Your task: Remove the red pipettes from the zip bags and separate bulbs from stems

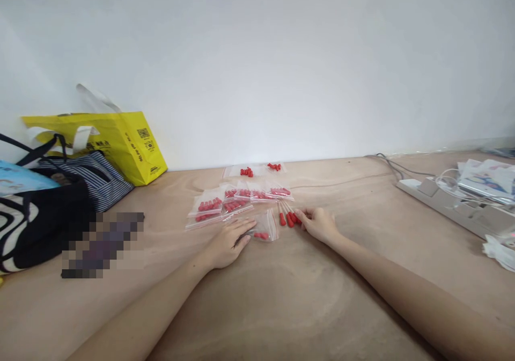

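Droppers (290, 221) | left hand (232, 241) holding bag (267, 222), right hand (319, 223) touching them, can't tell if gripping | pinch light, keep 'em parallel tbh

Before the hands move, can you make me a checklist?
1. Left hand on the small clear plastic bag with red pieces inside: ok.
2. Right hand at the loose, thin pale sticks with red ends: ok.
3. Right hand gripping a stick firmly: cannot tell.
4. Small bag's mouth open: cannot tell.
5. Space between hands free: not ok, bag and sticks lie there.
6. Upright yellow bag with white handles away from both hands: ok.
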Available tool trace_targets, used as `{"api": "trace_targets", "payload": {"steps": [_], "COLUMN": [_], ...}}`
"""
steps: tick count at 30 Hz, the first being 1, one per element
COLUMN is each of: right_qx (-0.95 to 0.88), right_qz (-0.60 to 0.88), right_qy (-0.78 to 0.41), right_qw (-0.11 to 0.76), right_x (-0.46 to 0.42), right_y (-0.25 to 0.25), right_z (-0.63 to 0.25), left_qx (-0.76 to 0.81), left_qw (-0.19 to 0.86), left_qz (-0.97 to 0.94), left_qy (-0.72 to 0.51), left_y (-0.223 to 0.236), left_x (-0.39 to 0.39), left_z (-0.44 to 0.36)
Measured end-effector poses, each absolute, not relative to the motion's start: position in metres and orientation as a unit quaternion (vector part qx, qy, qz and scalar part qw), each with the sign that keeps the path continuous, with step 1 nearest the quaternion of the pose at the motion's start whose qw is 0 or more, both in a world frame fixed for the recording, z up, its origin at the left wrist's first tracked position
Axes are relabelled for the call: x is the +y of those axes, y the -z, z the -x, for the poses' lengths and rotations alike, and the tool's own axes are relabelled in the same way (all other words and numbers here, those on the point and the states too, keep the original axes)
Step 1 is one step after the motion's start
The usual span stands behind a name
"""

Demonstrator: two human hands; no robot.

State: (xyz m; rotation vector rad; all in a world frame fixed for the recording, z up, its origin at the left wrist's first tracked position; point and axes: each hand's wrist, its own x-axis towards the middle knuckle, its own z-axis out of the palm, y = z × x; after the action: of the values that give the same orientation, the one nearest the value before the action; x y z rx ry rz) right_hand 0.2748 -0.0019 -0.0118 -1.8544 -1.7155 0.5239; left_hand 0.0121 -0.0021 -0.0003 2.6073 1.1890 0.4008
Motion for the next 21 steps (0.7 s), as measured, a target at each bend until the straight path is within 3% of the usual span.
{"api": "trace_targets", "payload": {"steps": [5,9,16,21], "right_qx": [-0.695,-0.800,-0.864,-0.883], "right_qz": [0.629,0.524,0.440,0.419], "right_qy": [-0.107,-0.071,-0.131,-0.100], "right_qw": [0.332,0.283,0.207,0.187], "right_x": [-0.008,-0.011,-0.003,-0.001], "right_y": [0.006,0.001,-0.005,-0.002], "right_z": [-0.267,-0.247,-0.226,-0.223], "left_qx": [0.404,0.404,0.411,0.413], "left_qw": [0.120,0.116,0.118,0.107], "left_qz": [-0.896,-0.896,-0.894,-0.894], "left_qy": [-0.137,-0.144,-0.137,-0.134], "left_y": [0.001,0.000,0.002,0.004], "left_x": [-0.002,-0.003,-0.002,-0.001], "left_z": [-0.013,-0.014,-0.013,-0.014]}}
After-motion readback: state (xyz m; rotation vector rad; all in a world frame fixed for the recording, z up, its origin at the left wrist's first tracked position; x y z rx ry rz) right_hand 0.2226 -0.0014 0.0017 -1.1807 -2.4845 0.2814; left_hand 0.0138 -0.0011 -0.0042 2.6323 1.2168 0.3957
